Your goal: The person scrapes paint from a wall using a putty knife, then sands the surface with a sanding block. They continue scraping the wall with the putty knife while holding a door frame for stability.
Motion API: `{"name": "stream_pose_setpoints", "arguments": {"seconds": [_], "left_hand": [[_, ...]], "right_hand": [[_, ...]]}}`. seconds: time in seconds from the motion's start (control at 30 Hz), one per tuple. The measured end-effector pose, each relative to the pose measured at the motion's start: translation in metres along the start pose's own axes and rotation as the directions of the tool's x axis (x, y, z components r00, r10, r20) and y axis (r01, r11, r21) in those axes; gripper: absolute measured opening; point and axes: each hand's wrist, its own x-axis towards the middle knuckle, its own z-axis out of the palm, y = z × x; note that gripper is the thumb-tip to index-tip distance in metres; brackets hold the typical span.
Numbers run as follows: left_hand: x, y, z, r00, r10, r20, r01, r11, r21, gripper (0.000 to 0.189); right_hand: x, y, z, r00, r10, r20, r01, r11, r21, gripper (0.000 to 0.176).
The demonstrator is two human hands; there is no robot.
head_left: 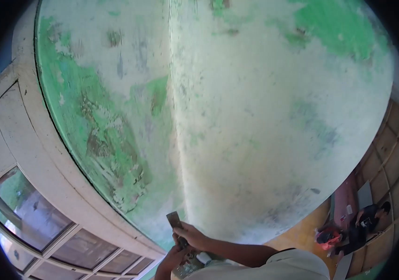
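Observation:
Low in the head view, both my hands are close together in front of a wall corner. A putty knife (174, 219) with a flat, dull, stained blade points upward between them. My right hand (194, 236) is closed around it just below the blade. Lower down, my left hand (175, 257) is closed about its handle, partly hidden by the right hand. Before them rises the wall (246, 116), whitish with patches of green paint. The narrower wall face (101, 116) left of the corner has flaking green paint and bare spots.
A white door or window frame (68, 149) with glass panes (31, 205) borders the wall on the left. At the lower right another person (367, 221) in dark clothes sits near a red bundle (329, 237). Beyond is a woven panel wall (386, 154).

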Motion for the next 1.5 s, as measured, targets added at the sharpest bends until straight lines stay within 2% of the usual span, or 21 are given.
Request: {"name": "stream_pose_setpoints", "arguments": {"seconds": [0.1, 0.17, 0.2, 0.27, 0.3, 0.37, 0.5, 0.63, 0.7, 0.77, 0.8, 0.87, 0.97, 1.0, 1.03, 1.1, 1.23, 1.33, 1.37, 1.43, 1.5], "left_hand": [[0.002, 0.007, 0.009, 0.995, 0.064, 0.075, -0.053, 0.987, -0.149, 0.031], [-0.005, 0.022, 0.010, 0.991, 0.121, 0.058, -0.104, 0.965, -0.241, 0.031], [-0.010, 0.033, 0.009, 0.989, 0.130, 0.065, -0.111, 0.965, -0.236, 0.031], [-0.014, 0.051, 0.004, 0.989, 0.035, 0.146, -0.019, 0.993, -0.112, 0.030], [-0.012, 0.056, 0.005, 0.987, 0.041, 0.158, -0.024, 0.994, -0.110, 0.030], [-0.007, 0.063, 0.007, 0.922, 0.107, 0.373, -0.139, 0.989, 0.058, 0.027], [-0.012, 0.071, 0.026, 0.953, 0.050, 0.299, -0.064, 0.997, 0.039, 0.030], [-0.043, 0.113, 0.021, 0.889, 0.100, 0.448, -0.085, 0.995, -0.053, 0.035], [-0.042, 0.117, -0.009, 0.839, 0.278, 0.468, -0.291, 0.956, -0.046, 0.040], [-0.033, 0.096, -0.054, 0.819, 0.540, 0.194, -0.573, 0.790, 0.219, 0.041], [-0.055, 0.113, -0.055, 0.847, 0.526, -0.076, -0.524, 0.850, 0.055, 0.046], [-0.061, 0.116, -0.078, 0.597, 0.720, -0.354, -0.700, 0.683, 0.208, 0.051], [-0.067, 0.122, -0.113, 0.425, 0.694, -0.581, -0.693, 0.662, 0.285, 0.042], [-0.068, 0.127, -0.120, 0.409, 0.691, -0.596, -0.686, 0.664, 0.299, 0.039], [-0.064, 0.125, -0.129, 0.379, 0.672, -0.637, -0.695, 0.661, 0.284, 0.037], [-0.052, 0.118, -0.150, 0.351, 0.651, -0.673, -0.704, 0.657, 0.269, 0.034], [-0.042, 0.114, -0.162, 0.332, 0.669, -0.665, -0.701, 0.647, 0.301, 0.036], [-0.043, 0.116, -0.157, 0.327, 0.643, -0.692, -0.673, 0.673, 0.307, 0.038], [-0.044, 0.116, -0.156, 0.332, 0.632, -0.700, -0.663, 0.685, 0.303, 0.039], [-0.040, 0.112, -0.158, 0.308, 0.616, -0.725, -0.655, 0.690, 0.308, 0.040], [-0.038, 0.111, -0.157, 0.285, 0.602, -0.746, -0.649, 0.694, 0.313, 0.042]], "right_hand": [[-0.015, -0.015, -0.014, 0.994, -0.105, 0.024, 0.107, 0.982, -0.152, 0.030], [-0.034, -0.033, -0.016, 0.882, -0.443, -0.159, 0.262, 0.743, -0.615, 0.057], [-0.046, -0.054, -0.021, 0.864, -0.504, -0.008, 0.347, 0.606, -0.716, 0.075], [-0.057, -0.075, -0.026, 0.849, -0.367, 0.380, 0.411, 0.005, -0.912, 0.066], [-0.062, -0.083, -0.021, 0.850, -0.371, 0.374, 0.401, -0.005, -0.916, 0.066], [-0.072, -0.096, -0.011, 0.750, -0.124, 0.650, 0.582, -0.345, -0.736, 0.055], [-0.075, -0.115, -0.008, 0.714, -0.059, 0.698, 0.668, -0.240, -0.704, 0.023], [-0.087, -0.141, -0.012, 0.771, -0.023, 0.637, 0.615, -0.237, -0.752, 0.024], [-0.092, -0.173, -0.016, 0.798, -0.033, 0.601, 0.576, -0.248, -0.779, 0.024], [-0.103, -0.214, -0.013, 0.874, -0.088, 0.477, 0.459, -0.171, -0.872, 0.026], [-0.112, -0.237, -0.008, 0.916, -0.121, 0.381, 0.373, -0.086, -0.924, 0.028], [-0.126, -0.280, -0.001, 0.864, -0.297, 0.405, 0.424, -0.002, -0.906, 0.027], [-0.157, -0.353, 0.039, 0.722, -0.572, 0.389, 0.334, -0.205, -0.920, 0.016], [-0.162, -0.370, 0.050, 0.649, -0.734, 0.199, 0.421, 0.129, -0.898, 0.015], [-0.171, -0.391, 0.067, 0.509, -0.844, 0.170, 0.507, 0.134, -0.851, 0.013], [-0.183, -0.432, 0.099, 0.163, -0.961, 0.222, 0.247, -0.178, -0.953, 0.020], [-0.176, -0.506, 0.139, -0.216, -0.945, 0.247, 0.616, -0.328, -0.716, 0.026], [-0.170, -0.524, 0.173, -0.357, -0.932, 0.057, 0.628, -0.285, -0.725, 0.038], [-0.188, -0.555, 0.155, -0.354, -0.934, 0.058, 0.628, -0.282, -0.726, 0.038], [-0.240, -0.628, 0.096, 0.359, -0.781, 0.511, 0.932, 0.328, -0.154, 0.042], [-0.228, -0.629, 0.073, 0.345, -0.793, 0.502, 0.938, 0.304, -0.164, 0.043]]}}
